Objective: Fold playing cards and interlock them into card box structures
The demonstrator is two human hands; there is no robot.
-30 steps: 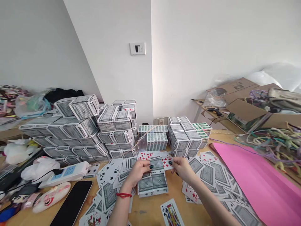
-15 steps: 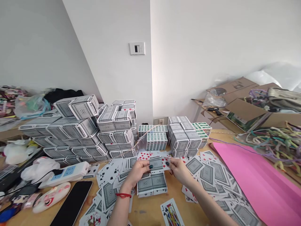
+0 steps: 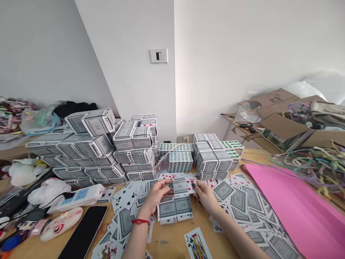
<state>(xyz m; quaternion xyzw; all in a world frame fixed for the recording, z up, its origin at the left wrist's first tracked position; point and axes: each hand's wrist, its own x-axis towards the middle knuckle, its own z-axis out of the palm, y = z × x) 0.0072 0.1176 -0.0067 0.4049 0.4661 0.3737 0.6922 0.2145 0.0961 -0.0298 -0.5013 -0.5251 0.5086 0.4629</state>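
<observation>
My left hand [image 3: 158, 195], red cord at the wrist, pinches the left side of a playing card [image 3: 180, 185] whose grey patterned back faces me. From the right, the thumb and fingers of my right hand [image 3: 206, 197] close on the edge of a red diamond card [image 3: 191, 185], which joins or overlaps the patterned one; I cannot tell which. Just below them on the table lies a piece of folded cards [image 3: 175, 208], patterned backs up, with flaps at its near edge. A jack of clubs [image 3: 197, 244] lies face up nearer to me.
Blocks built of folded cards [image 3: 98, 124] are stacked at the back left, more [image 3: 212, 158] at the back right. Green card boxes [image 3: 180, 162] stand between. Loose cards [image 3: 237, 199] spread on both sides. A phone [image 3: 83, 233], power strip [image 3: 78, 198] and pink sheet [image 3: 285, 201] flank the work.
The view has shifted slightly. Both hands stay at the held cards; the patterned card is tipped a little differently, and more of the diamond card's face shows beside my right thumb.
</observation>
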